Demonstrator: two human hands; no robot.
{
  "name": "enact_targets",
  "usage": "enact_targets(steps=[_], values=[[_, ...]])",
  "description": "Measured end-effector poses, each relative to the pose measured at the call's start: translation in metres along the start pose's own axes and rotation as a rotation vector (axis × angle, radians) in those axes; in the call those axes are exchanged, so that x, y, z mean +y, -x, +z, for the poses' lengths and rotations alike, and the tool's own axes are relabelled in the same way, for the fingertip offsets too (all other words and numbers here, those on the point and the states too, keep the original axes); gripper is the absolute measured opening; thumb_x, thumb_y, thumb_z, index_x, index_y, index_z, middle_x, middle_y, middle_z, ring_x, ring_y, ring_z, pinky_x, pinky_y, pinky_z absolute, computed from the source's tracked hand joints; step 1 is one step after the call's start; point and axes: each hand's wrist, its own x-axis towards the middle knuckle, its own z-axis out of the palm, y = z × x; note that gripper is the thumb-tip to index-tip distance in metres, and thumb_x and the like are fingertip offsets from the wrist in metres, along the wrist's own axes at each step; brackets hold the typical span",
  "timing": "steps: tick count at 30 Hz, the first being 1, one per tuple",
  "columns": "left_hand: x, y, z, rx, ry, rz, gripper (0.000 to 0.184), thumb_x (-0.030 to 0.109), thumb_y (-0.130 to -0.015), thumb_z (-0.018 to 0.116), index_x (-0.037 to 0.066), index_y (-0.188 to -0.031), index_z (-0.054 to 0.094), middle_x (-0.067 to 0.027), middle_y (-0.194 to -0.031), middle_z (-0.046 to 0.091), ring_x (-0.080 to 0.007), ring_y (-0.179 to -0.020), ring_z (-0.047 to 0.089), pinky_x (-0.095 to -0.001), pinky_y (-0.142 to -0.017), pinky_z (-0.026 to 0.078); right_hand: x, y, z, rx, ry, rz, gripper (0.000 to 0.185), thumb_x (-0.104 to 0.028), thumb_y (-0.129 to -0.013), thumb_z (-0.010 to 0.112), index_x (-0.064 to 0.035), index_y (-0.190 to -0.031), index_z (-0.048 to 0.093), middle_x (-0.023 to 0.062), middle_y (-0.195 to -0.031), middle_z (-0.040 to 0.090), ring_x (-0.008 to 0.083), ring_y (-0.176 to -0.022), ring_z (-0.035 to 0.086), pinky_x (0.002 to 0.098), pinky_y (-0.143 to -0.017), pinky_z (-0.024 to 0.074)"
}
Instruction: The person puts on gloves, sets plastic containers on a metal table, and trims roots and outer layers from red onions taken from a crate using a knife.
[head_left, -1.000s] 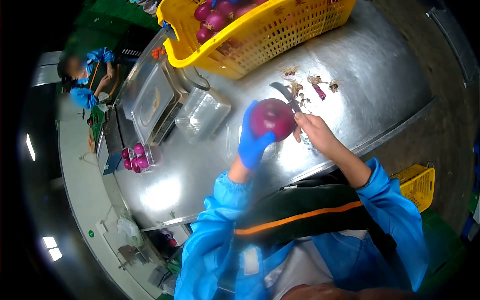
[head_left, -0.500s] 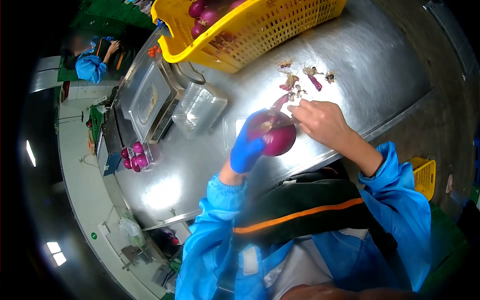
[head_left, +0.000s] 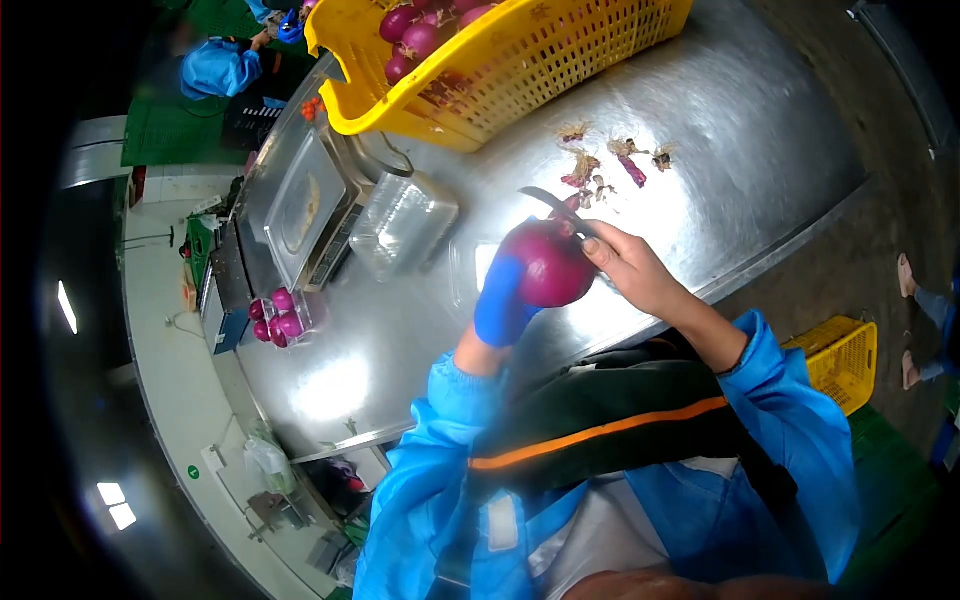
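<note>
My left hand [head_left: 502,305], in a blue glove, is wrapped round a large purple onion [head_left: 556,268] above the steel table. In my bare right hand [head_left: 632,268] is a small knife [head_left: 548,202], its curved dark blade pointing up and left over the top of the onion. A strip of purple skin stands at the onion's top, near the blade. Beyond the hands, dry root ends and skin scraps [head_left: 627,160] lie on the table [head_left: 740,130].
A yellow basket [head_left: 520,85] of purple onions stands at the back. Left of my hands are stacked clear trays [head_left: 405,222], a scale [head_left: 308,205] and packed onions [head_left: 280,318]. Another person [head_left: 220,68] is at the upper left; someone's feet [head_left: 908,370] show at the right.
The onion has turned in my left hand. My right hand has moved down and the knife blade shows again. The other person at the upper left has shifted; feet have appeared at the right.
</note>
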Motion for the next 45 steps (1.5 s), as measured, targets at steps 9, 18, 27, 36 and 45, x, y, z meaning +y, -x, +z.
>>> enact_targets(steps=[9,18,27,36,45], values=[[-0.015,-0.004,-0.008,0.145,-0.322,0.223,0.081,0.044,-0.084,0.072,0.003,-0.142,0.033,-0.0149,-0.135,0.050,-0.0261,-0.124,0.050,-0.0414,-0.105,0.042,-0.030,0.010,-0.003,0.289,0.803,-0.316,0.030,-0.005,-0.077,0.069,-0.0071,-0.106,0.064,0.0094,-0.089,0.059,0.0279,-0.072,0.064,0.0362,-0.060,0.0509],[-0.017,-0.005,-0.011,0.182,-0.173,0.239,0.095,0.045,-0.079,0.077,0.005,-0.147,0.026,-0.0143,-0.142,0.044,-0.0279,-0.130,0.046,-0.0433,-0.110,0.038,-0.029,0.016,-0.015,0.259,0.301,-0.072,0.038,-0.023,-0.089,0.065,-0.0061,-0.123,0.058,0.0123,-0.099,0.066,0.0219,-0.082,0.067,0.0314,-0.067,0.0515],[-0.035,0.014,-0.086,0.188,-0.852,0.139,0.102,0.036,-0.066,0.089,0.001,-0.144,0.034,-0.0176,-0.139,0.045,-0.0324,-0.129,0.047,-0.0413,-0.107,0.039,-0.037,-0.015,0.000,0.132,0.169,0.079,0.029,-0.022,-0.090,0.067,0.0001,-0.108,0.065,0.0081,-0.084,0.064,0.0139,-0.081,0.058,0.0281,-0.075,0.0475],[0.002,0.015,-0.097,0.123,-1.578,0.304,0.070,0.030,-0.080,0.076,0.005,-0.139,0.048,-0.0209,-0.144,0.046,-0.0402,-0.130,0.047,-0.0458,-0.106,0.041,0.050,-0.027,-0.004,0.137,0.202,0.063,0.030,-0.030,-0.093,0.060,-0.0008,-0.098,0.065,0.0154,-0.079,0.064,0.0249,-0.070,0.061,0.0353,-0.067,0.0473],[0.169,-0.135,-0.049,0.249,-1.812,0.718,0.060,0.030,-0.087,0.068,0.004,-0.138,0.048,-0.0215,-0.126,0.059,-0.0398,-0.110,0.059,-0.0429,-0.092,0.049,-0.004,-0.064,-0.009,-0.039,0.195,0.056,0.025,-0.019,-0.093,0.062,0.0007,-0.107,0.064,0.0138,-0.085,0.067,0.0209,-0.077,0.064,0.0340,-0.070,0.0500]])
